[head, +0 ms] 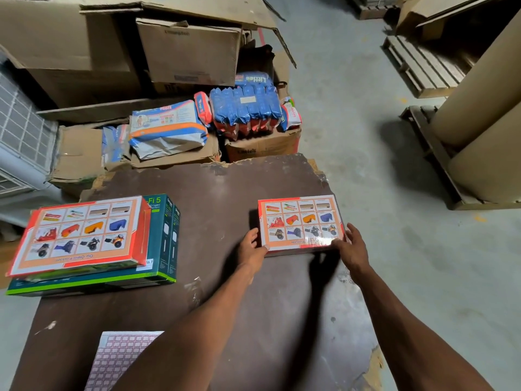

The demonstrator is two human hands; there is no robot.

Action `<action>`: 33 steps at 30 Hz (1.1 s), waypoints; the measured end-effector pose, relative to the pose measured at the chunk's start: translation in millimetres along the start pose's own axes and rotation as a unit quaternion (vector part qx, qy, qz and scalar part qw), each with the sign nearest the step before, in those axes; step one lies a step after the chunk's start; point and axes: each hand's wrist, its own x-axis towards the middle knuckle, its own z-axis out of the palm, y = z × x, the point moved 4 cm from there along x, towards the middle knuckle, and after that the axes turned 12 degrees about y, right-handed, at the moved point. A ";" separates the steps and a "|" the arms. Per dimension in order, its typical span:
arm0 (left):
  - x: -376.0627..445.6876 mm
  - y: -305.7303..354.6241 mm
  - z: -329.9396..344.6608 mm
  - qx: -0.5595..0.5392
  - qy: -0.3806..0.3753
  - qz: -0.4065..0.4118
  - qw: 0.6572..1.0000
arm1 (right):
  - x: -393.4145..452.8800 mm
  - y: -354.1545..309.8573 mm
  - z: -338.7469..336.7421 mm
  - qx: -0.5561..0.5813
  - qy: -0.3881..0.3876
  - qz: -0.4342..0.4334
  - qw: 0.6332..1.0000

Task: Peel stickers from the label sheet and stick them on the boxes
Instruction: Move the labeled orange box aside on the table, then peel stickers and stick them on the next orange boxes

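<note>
A red-and-white toy box [300, 221] wrapped in shiny film lies flat on the dark brown board [214, 193], at its right side. My left hand [251, 248] grips its near-left corner, and my right hand [352, 249] grips its near-right corner. The pink label sheet [118, 359] lies on the board at the bottom left, partly hidden by my left forearm. A second box [81, 232] of the same kind sits on top of teal boxes [166, 244] at the board's left edge.
Behind the board stand cardboard cartons [189, 49] and blue diaper packs [245, 108]. A white grille unit [22, 131] is at the far left. Wooden pallets [423, 63] and big brown paper rolls [485, 114] stand on the grey floor at right.
</note>
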 end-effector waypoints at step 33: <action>-80.6 -110.3 -413.0 -0.132 0.196 0.034 0.971 | -396.2 -42.7 243.9 -0.100 -0.246 -0.132 0.955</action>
